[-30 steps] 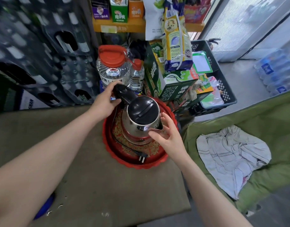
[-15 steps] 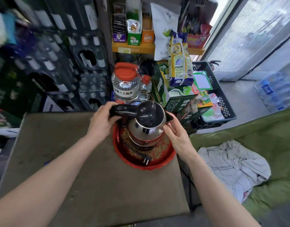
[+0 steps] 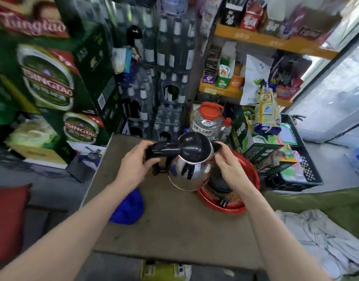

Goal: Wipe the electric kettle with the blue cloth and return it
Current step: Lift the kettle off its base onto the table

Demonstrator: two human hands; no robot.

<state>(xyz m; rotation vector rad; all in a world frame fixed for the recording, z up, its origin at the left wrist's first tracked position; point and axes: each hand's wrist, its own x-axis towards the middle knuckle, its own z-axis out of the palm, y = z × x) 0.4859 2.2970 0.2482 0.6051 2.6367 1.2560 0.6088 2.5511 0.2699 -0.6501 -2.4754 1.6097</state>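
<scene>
Both hands hold the kettle [image 3: 188, 173] at frame centre, above the table [image 3: 174, 230] beside the red tray [image 3: 249, 187]: left hand [image 3: 138, 165] clenched round the black handle [image 3: 164, 150], right hand [image 3: 229, 169] curled on the spout side. The blue cloth [image 3: 130, 207] lies lower left of it, nearest the left hand.

Showing bare table [image 3: 184, 230] across the middle and near edge, lying open between a blue cloth [image 3: 128, 209] at the left and a red tray [image 3: 225, 208] at the far right corner. Blocking the space over the tray's left rim with a kettle [image 3: 186, 175], held up by the left hand [image 3: 134, 163] and right hand [image 3: 231, 169]. Crowding the far edge with a red-lidded jar [image 3: 205, 122], a green box [image 3: 253, 142] and stacked bottle packs [image 3: 168, 94].
</scene>
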